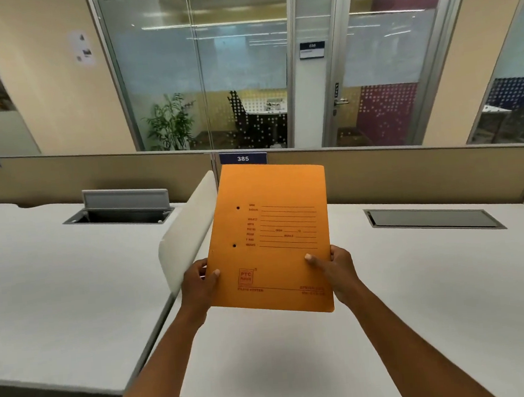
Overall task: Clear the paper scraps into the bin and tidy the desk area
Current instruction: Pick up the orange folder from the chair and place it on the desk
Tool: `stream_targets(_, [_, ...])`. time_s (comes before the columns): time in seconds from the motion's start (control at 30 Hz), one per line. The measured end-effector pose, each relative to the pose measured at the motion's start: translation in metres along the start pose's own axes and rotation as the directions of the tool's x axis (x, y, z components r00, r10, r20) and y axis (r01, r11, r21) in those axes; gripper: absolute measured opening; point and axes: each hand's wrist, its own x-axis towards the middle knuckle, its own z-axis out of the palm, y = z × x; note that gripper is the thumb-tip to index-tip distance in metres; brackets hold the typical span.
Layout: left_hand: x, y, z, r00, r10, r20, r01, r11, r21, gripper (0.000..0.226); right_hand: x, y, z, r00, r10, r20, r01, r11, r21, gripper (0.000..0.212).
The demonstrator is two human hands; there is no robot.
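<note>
The orange file folder sits at the centre of the frame, held up in the air above the white counter, its printed front facing the camera and its top edge tipped slightly left. The left hand pinches its lower left edge, thumb lying on the front face and fingers behind; the right hand pinches the lower right edge in the same way, thumb on the front. Both grips are pressed closed on the folder. Two punched holes show along its left side, beside ruled form lines and a red stamp-like logo near the bottom; the small print is too blurred to read with confidence. Behind the folder's top edge a blue label reading 385 sits on the beige partition. A white divider stands left of the folder. An open cable hatch lies in the counter at middle left, a closed hatch at middle right.
</note>
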Motion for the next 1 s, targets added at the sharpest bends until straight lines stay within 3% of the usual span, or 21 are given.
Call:
stream_targets(0.2, [0.09,-0.025,0.03,0.999,-0.054,0.003,0.053,0.994,0.1,0.018,0.101,0.016,0.031,0.997,0.066,-0.038,-0.068,0.997,-0.031,0.046])
stream_targets(0.27, [0.125,-0.035,0.042,0.996,-0.091,-0.016,0.092,0.985,0.146,0.006,0.141,0.023,0.043,0.995,0.087,-0.042,-0.09,0.995,-0.05,0.043])
stream_targets(0.37, [0.174,-0.049,0.055,0.986,-0.159,-0.058,0.167,0.962,0.214,0.032,0.193,0.034,0.062,0.991,0.126,-0.037,-0.128,0.989,-0.076,0.042])
stream_targets(0.5, [0.234,-0.06,0.066,0.973,-0.221,-0.067,0.231,0.936,0.265,0.008,0.256,0.047,0.089,0.985,0.172,-0.028,-0.174,0.98,-0.095,0.039])
stream_targets(0.6, [0.276,-0.076,0.071,0.975,-0.207,-0.075,0.22,0.916,0.336,0.011,0.296,0.06,0.108,0.978,0.205,-0.032,-0.207,0.973,-0.104,0.037])
stream_targets(0.9, [0.356,-0.141,0.075,0.951,-0.265,-0.163,0.309,0.744,0.592,0.032,0.375,0.095,0.165,0.965,0.261,0.017,-0.255,0.955,-0.154,0.041])
stream_targets(1.0, [0.369,-0.158,0.077,0.941,-0.276,-0.194,0.334,0.682,0.651,0.022,0.393,0.102,0.185,0.965,0.264,-0.008,-0.26,0.946,-0.193,0.039])
